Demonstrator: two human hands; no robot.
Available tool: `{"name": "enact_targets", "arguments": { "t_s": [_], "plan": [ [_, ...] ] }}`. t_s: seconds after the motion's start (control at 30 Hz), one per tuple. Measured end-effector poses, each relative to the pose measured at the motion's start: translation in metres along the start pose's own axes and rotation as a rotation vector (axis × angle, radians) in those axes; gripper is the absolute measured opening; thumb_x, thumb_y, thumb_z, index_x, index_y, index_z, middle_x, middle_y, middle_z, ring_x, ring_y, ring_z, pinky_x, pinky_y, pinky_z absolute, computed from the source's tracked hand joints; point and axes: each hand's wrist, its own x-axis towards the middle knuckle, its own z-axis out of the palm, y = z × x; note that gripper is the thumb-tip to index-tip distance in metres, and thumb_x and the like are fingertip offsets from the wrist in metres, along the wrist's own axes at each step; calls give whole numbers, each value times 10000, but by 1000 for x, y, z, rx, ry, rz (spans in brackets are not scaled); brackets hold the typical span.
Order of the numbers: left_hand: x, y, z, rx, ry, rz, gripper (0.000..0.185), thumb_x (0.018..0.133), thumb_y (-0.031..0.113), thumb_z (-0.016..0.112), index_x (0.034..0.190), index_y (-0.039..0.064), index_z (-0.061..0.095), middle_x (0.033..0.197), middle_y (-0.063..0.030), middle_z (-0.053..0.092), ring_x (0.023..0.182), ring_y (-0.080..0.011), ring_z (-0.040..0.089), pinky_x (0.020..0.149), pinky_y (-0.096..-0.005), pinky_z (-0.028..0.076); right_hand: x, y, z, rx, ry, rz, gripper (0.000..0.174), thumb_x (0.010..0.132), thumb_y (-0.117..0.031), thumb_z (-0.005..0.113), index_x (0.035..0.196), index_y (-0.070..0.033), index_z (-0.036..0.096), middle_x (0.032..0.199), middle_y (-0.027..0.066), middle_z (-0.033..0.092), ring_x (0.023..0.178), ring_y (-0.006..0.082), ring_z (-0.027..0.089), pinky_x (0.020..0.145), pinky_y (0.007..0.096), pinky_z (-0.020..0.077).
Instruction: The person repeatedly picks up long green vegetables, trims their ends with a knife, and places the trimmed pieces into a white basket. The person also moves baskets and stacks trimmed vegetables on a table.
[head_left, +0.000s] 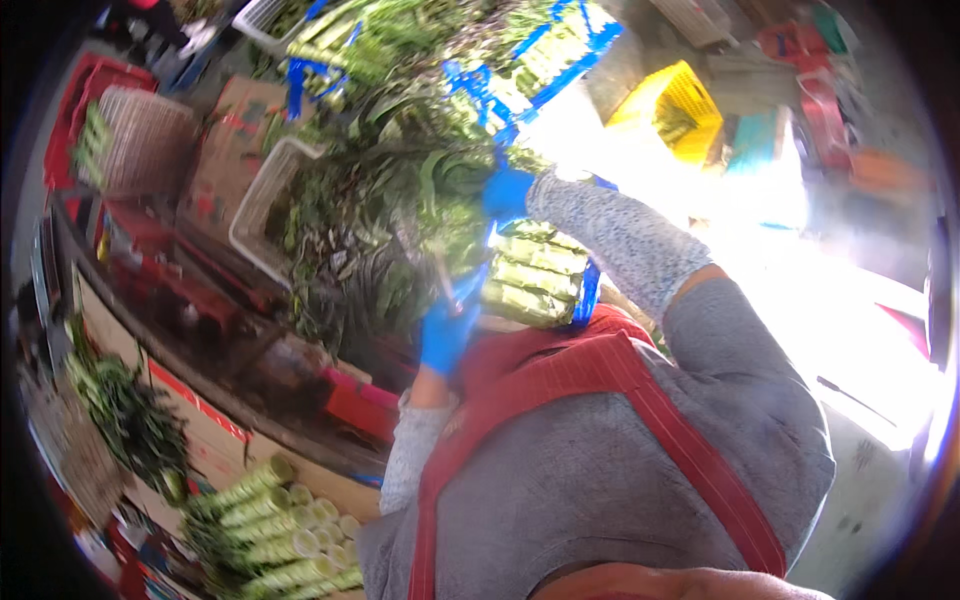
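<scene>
A bundle of pale green celtuce stalks (536, 274) lies in front of my apron, its leafy ends to the left. A blue plastic strap (590, 294) wraps its right end. My right hand (508, 196), in a blue glove, is closed at the bundle's far side, where a blue strip runs down from it. My left hand (448, 334), gloved too, is closed at the near side around the lower end of this blue strip (474, 283). A thin, blurred stick-like thing rises from the left hand; I cannot tell what it is. Motion blur hides the fingers.
More blue-strapped bundles (566, 52) lie beyond the dark leaves (375, 195). At left are a white plastic basket (255, 202) and a cardboard box (232, 150). Loose stalks (277, 532) lie at lower left. A yellow crate (694, 94) stands at upper right.
</scene>
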Motion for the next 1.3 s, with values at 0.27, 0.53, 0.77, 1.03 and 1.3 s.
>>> {"name": "enact_targets", "arguments": {
  "t_s": [0.27, 0.53, 0.77, 1.03, 1.3],
  "plan": [
    [70, -28, 26, 719, -48, 288, 377, 844, 41, 604, 1215, 97, 568, 946, -24, 629, 834, -138, 567, 778, -271, 458, -34, -81, -14, -131, 527, 391, 501, 732, -197, 660, 1216, -178, 536, 1263, 121, 484, 1152, 332, 470, 947, 450, 413],
    [89, 7, 29, 259, -78, -258, 245, 870, 117, 599, 1111, 161, 597, 583, 74, 408, 411, -50, 315, 379, -246, 245, -159, -156, 58, 584, 1188, 1415, 682, 701, -134, 710, 1306, -97, 398, 1192, 189, 468, 1064, 358, 496, 902, 447, 433],
    [98, 19, 30, 186, -127, -523, 216, 879, 127, 570, 1095, 124, 581, 502, 50, 355, 344, -75, 273, 354, -252, 203, -162, -150, 54, 573, 820, 1669, 700, 670, -283, 734, 1251, -82, 397, 1097, 169, 508, 1052, 401, 494, 869, 466, 446],
    [113, -9, 6, 278, -300, -421, 210, 872, 129, 575, 1079, 109, 596, 509, 51, 300, 374, -97, 287, 373, -262, 236, -128, -74, 124, 834, 1314, 1797, 472, 738, -346, 696, 1081, -48, 564, 939, 97, 612, 824, 195, 563, 704, 360, 475],
    [101, -7, 17, 311, -238, -273, 205, 858, 151, 601, 1058, 108, 606, 557, 30, 436, 410, -109, 375, 390, -278, 317, -162, -69, 131, 1281, 1237, 1456, 349, 795, -389, 648, 739, -45, 673, 605, 20, 594, 541, 128, 545, 509, 280, 450]
  ]
}}
